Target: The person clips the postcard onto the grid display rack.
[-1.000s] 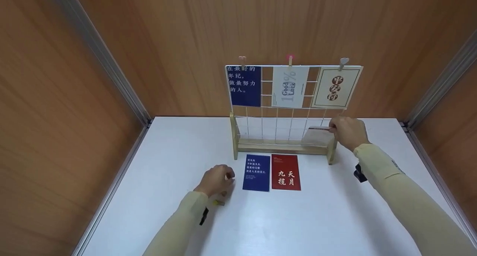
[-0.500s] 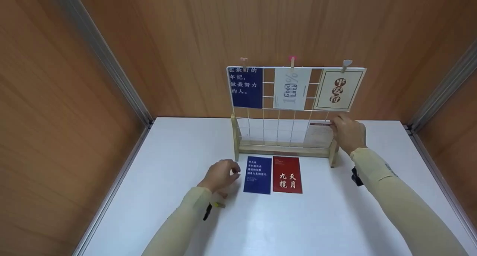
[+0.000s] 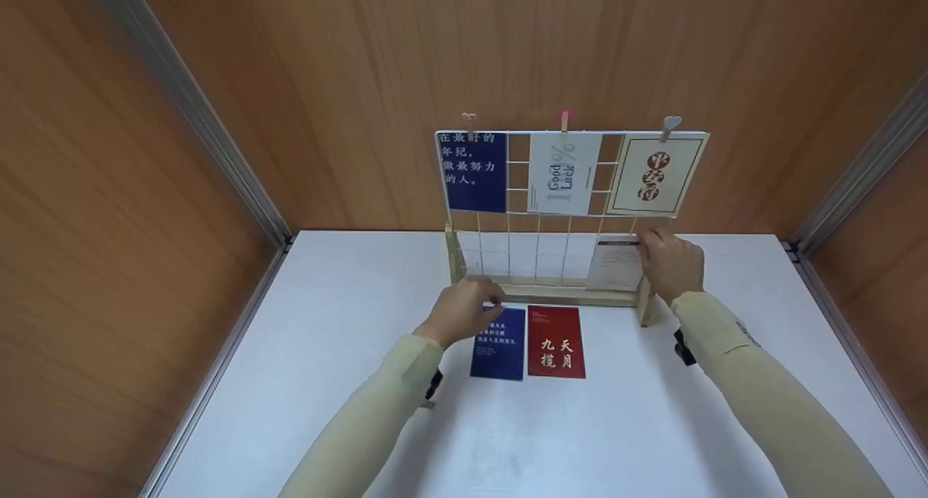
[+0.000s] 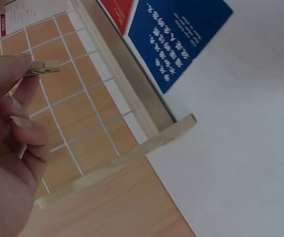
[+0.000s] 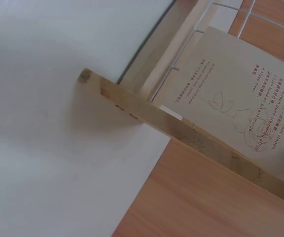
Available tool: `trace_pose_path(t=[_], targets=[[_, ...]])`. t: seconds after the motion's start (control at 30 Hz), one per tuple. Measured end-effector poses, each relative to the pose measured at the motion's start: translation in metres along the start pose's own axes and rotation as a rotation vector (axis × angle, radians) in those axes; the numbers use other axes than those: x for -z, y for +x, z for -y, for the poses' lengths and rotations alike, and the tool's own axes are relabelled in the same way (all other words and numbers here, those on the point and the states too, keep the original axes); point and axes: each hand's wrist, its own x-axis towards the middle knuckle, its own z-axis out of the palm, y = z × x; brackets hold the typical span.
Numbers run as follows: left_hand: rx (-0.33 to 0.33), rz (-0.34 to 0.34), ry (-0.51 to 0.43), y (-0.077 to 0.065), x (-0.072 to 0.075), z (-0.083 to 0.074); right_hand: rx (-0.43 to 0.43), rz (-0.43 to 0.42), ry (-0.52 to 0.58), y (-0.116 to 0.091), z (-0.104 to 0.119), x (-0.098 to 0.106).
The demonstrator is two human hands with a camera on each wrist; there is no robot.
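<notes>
My left hand [image 3: 462, 313] pinches a small wooden clothespin [image 4: 46, 68] between thumb and forefinger, in front of the lower left part of the wire grid. The right hand [image 3: 670, 261] grips the right edge of a pale postcard [image 3: 612, 266] with a dark strip along its top. It holds this card upright against the lower right of the grid. A rose drawing and lines of print show on the card [image 5: 230, 94] in the right wrist view, where only fingertips of that hand appear at the right edge.
The grid stands on a wooden base [image 3: 573, 295]. Clothespins fasten a navy card [image 3: 475, 179], a "Good Luck" card [image 3: 564, 175] and a cream card [image 3: 656, 175] along its top. A blue card [image 3: 500, 353] and red card [image 3: 554, 338] lie in front. Another clip [image 3: 428, 404] lies beside my left forearm.
My left hand has moved up and right from beside the blue card, now overlapping its top corner. The right hand stays at the grid's right side with the pale card, whose face now shows more.
</notes>
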Motion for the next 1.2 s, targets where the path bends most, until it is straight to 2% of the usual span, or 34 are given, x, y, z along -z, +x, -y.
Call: trace_pose_path(t=[0.27,0.53,0.73,0.93,1.2], targets=[[-0.067,-0.033,0.019,0.033,0.001,-0.032,-0.014,0.011,0.019,-0.002,0.0,0.0],[-0.129,-0.036,0.01,0.058,-0.007,-0.051,0.048,0.004,-0.034,-0.003,-0.002,-0.003],[-0.13,-0.059,0.001,0.076,-0.012,-0.062,0.074,0.015,-0.053,-0.002,-0.004,-0.004],[-0.131,-0.099,-0.017,0.088,-0.015,-0.072,0.108,-0.01,-0.071,-0.003,-0.004,-0.006],[-0.113,-0.098,-0.024,0.101,-0.021,-0.082,0.102,-0.039,-0.077,-0.004,-0.005,-0.008]])
